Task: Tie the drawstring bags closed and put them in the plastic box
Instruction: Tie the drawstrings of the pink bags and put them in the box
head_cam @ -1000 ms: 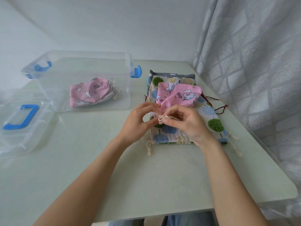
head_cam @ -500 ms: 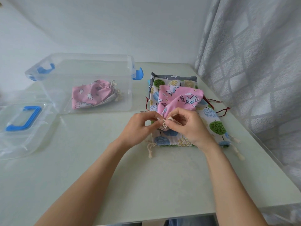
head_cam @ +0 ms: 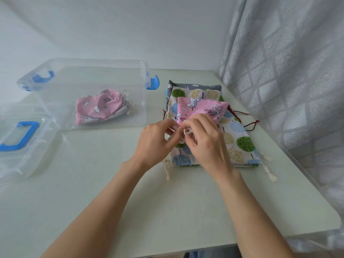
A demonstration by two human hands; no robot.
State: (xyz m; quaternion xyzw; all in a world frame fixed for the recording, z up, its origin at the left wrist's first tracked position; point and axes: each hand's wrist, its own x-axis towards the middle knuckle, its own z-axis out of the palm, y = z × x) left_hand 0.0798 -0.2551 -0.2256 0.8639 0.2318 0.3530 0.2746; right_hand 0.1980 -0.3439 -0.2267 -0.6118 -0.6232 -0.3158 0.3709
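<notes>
A pink unicorn-print drawstring bag point(head_cam: 201, 108) lies on top of a stack of flat bags, with a tree-print bag point(head_cam: 238, 142) directly below it. My left hand point(head_cam: 154, 144) and my right hand point(head_cam: 206, 144) meet at the pink bag's gathered mouth, both pinching its cream drawstring point(head_cam: 184, 132). The knot is mostly hidden by my fingers. The clear plastic box point(head_cam: 143, 86) with blue latches stands to the left and holds a tied pink bag point(head_cam: 95, 108).
The box's clear lid point(head_cam: 20, 146) with a blue handle lies at the far left. A grey curtain point(head_cam: 288, 71) hangs along the table's right edge. Dark red cords point(head_cam: 249, 123) from a lower bag trail to the right of the stack.
Both hands have closed in tighter on the cord at the pink bag's mouth, and the loops seen earlier are now covered by my fingers.
</notes>
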